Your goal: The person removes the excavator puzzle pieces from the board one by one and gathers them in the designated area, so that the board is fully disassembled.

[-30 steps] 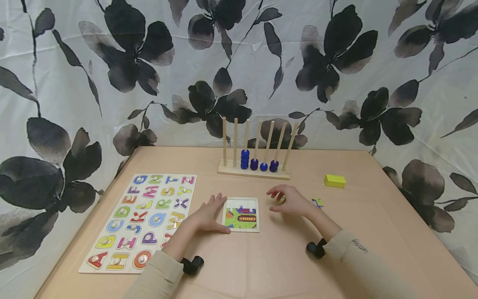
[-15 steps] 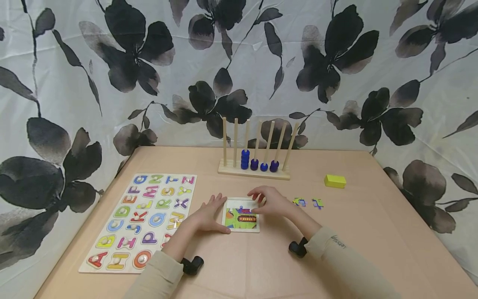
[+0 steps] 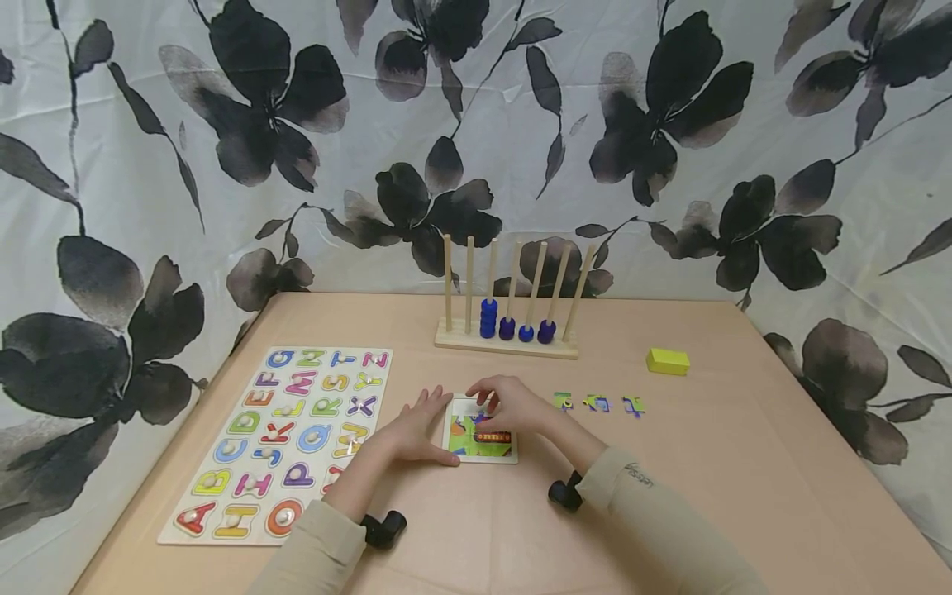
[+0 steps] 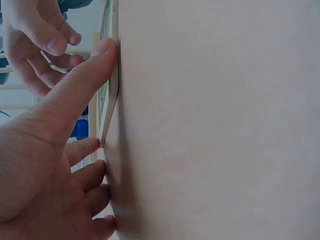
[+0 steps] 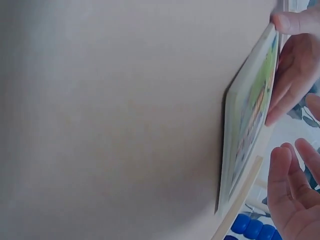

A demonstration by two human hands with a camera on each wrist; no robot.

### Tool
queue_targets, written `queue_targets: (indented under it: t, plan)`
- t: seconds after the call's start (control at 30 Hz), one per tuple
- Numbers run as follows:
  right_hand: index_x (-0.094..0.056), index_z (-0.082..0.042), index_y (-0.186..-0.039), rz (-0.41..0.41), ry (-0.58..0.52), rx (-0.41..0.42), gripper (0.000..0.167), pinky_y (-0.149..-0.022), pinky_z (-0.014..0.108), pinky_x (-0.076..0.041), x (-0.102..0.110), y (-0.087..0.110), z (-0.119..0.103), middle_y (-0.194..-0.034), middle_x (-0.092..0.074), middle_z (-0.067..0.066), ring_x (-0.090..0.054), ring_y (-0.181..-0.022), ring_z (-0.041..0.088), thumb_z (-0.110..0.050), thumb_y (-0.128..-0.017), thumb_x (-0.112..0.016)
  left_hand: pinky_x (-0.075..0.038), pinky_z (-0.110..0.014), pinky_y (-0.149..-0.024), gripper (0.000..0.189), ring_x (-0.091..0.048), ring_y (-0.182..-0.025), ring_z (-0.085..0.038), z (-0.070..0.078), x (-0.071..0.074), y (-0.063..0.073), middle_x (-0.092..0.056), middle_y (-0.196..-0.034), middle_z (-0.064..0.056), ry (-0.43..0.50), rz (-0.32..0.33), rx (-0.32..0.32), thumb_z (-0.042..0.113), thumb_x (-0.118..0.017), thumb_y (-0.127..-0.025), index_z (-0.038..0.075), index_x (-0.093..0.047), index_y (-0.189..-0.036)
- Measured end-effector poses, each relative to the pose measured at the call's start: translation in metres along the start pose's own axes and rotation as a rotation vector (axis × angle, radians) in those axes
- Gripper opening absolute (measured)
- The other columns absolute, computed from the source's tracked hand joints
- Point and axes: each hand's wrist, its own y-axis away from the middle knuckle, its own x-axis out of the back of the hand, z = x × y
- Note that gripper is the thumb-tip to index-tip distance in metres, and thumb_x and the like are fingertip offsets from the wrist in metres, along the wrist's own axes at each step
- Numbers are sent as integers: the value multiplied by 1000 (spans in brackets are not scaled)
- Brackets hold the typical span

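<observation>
Two hands work at one picture puzzle [image 3: 476, 446] that lies flat on the tabletop [image 3: 781, 463], between them and near the middle of the scene. The left hand [image 3: 412, 430] touches the puzzle's left side, its fingers stretched out and its grip released, with the thumb against the rim at the near left corner. The right hand [image 3: 513, 405] hangs over the far right part of the puzzle, fingers loosely bent and apart, its grip also released. Three loose pieces [image 3: 597, 402] lie in a row to the right, apart from one another. There is one yellow block [image 3: 667, 361] farther right, one peg stand [image 3: 506, 345] with seven pegs at the far side, and one letter board [image 3: 287, 451] on the left, partly under the left arm. Blue beads [image 3: 487, 319] sit on four pegs: a stack on one, a single bead on each of three. A strip of tabletop separates the puzzle from the stand, and a wide stretch runs from the right sleeve to the slanting right edge. The puzzle has a white rim and a bright green picture with an orange-red shape; the right hand covers part of it, so I cannot tell how many pieces are fitted.
</observation>
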Motion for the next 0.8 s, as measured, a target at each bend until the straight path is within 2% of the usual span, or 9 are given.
queue_targets:
  t: [0.27,0.5,0.63,0.8]
  plan:
    - [-59,-1,-114,-23,9,4,47,-65,21,-48,-8,-8,1,-91,-59,8,-55,-76,15,-11,-72,-78,-9,-56,-107,102,-7,-137,-38,-1,0,0,-15,-149,-20,-14,-3,-2,41,-81,-64,4,-27,-143]
    - [-60,-3,-113,-57,26,-55,45,-67,23,-47,-13,-11,-3,-88,-58,5,-52,-75,14,-13,-72,-77,-9,-56,-107,102,-7,-137,-38,-1,0,-1,-16,-149,-20,-12,-4,-1,41,-81,-64,3,-27,-143]
    - [-61,-4,-111,-65,74,-74,43,-67,22,-45,-14,-12,-6,-85,-58,3,-50,-74,13,-15,-72,-78,-9,-56,-107,102,-7,-137,-38,-1,0,0,-16,-149,-20,-13,-4,-4,41,-81,-64,3,-27,-143]
    - [-64,-2,-103,-47,159,-37,38,-63,21,-42,-16,-14,-7,-78,-57,3,-48,-68,11,-16,-70,-79,-9,-57,-107,102,-7,-136,-39,-1,0,0,-15,-149,-22,-7,-8,-14,40,-81,-65,2,-27,-143]
